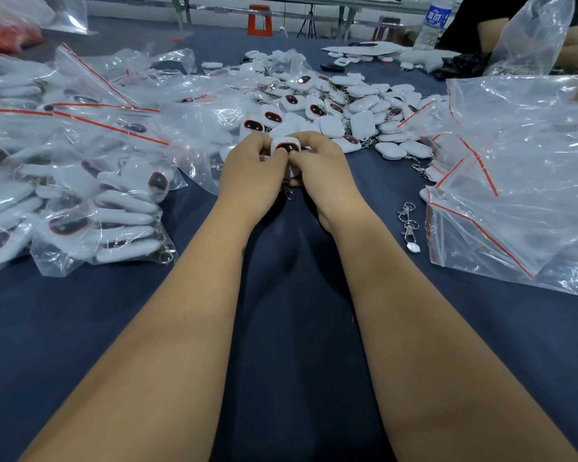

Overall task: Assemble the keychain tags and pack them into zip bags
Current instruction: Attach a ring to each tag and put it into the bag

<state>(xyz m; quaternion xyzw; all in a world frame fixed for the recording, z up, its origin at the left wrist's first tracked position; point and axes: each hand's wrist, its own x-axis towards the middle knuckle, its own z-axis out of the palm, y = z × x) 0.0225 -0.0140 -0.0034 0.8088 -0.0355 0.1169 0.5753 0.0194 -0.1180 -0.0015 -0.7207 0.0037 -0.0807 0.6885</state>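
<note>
Both hands meet over the middle of the dark blue table (281, 328). My left hand (251, 171) and my right hand (321, 168) together pinch one white keychain tag (285, 146) with a black, red-rimmed face. A metal clasp (288, 192) hangs below it between my palms. Behind my hands lies a heap of loose white tags (341, 105). Filled zip bags (80, 201) with red seal lines are stacked at the left. Empty zip bags (514, 181) lie at the right.
Two loose metal clasps (407, 221) with a small white piece lie right of my right forearm. A water bottle (434, 21) stands at the far right, next to another person's arm (574, 45). An orange stool (260, 21) stands beyond the table.
</note>
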